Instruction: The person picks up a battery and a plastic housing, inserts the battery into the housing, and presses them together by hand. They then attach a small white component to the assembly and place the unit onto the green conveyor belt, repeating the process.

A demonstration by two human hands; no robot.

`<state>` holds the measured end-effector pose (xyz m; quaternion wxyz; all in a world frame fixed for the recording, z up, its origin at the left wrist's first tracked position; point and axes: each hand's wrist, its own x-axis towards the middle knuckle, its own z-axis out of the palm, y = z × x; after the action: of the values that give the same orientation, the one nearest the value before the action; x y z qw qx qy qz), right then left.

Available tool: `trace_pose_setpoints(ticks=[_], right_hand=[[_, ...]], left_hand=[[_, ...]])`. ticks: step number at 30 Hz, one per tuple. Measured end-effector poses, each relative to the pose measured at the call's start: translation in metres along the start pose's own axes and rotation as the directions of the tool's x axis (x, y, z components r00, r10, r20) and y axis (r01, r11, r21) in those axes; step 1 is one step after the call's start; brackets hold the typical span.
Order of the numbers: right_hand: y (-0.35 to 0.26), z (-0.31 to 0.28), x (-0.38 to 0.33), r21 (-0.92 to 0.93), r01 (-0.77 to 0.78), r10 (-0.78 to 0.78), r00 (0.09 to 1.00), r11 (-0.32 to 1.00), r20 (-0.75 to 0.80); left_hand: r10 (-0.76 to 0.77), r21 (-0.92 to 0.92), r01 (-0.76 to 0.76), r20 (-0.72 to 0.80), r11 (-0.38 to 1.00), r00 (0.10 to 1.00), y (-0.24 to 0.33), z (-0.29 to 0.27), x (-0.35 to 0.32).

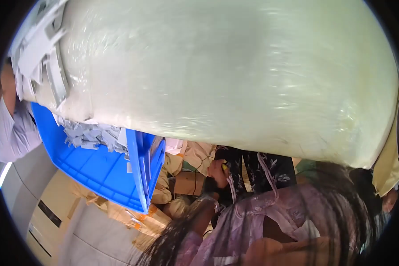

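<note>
My left hand [216, 173] is low beside my dark flowered trousers, below the near edge of the wrapped table. Its fingers are curled round a small thing with a yellow part [225, 168]; most of it is hidden, so its kind does not show. No part of my right hand can be made out; long hair and my pink clothing cover much of the lower right. Nearest to my left hand are the trousers [270, 170] with pale drawstrings hanging over them, and a brown cardboard piece [188, 183].
A table [199, 84] wrapped in clear film spans the top. Grey plastic pieces [35, 55] are heaped at its left end. A blue crate [93, 173] below holds more grey pieces [93, 135]. Cartons and packing [142, 219] lie under it. Another person's arm [7, 84] is far left.
</note>
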<state>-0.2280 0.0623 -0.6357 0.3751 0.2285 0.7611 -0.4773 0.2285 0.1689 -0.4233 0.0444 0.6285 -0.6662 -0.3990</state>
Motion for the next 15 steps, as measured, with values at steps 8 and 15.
trace_pose_setpoints(ticks=[8,15], right_hand=[[0.045,-0.067,-0.09,-0.09,-0.205,0.215,0.97,0.975,0.112],[0.058,-0.136,-0.195,-0.62,-0.044,0.418,0.776,0.783,0.473]], left_hand=[[-0.25,0.46,0.177,0.105,0.87,0.962,-0.027,0.045,0.0],[-0.015,0.337,-0.182,0.505,0.924,0.863,-0.047,0.005,0.017]])
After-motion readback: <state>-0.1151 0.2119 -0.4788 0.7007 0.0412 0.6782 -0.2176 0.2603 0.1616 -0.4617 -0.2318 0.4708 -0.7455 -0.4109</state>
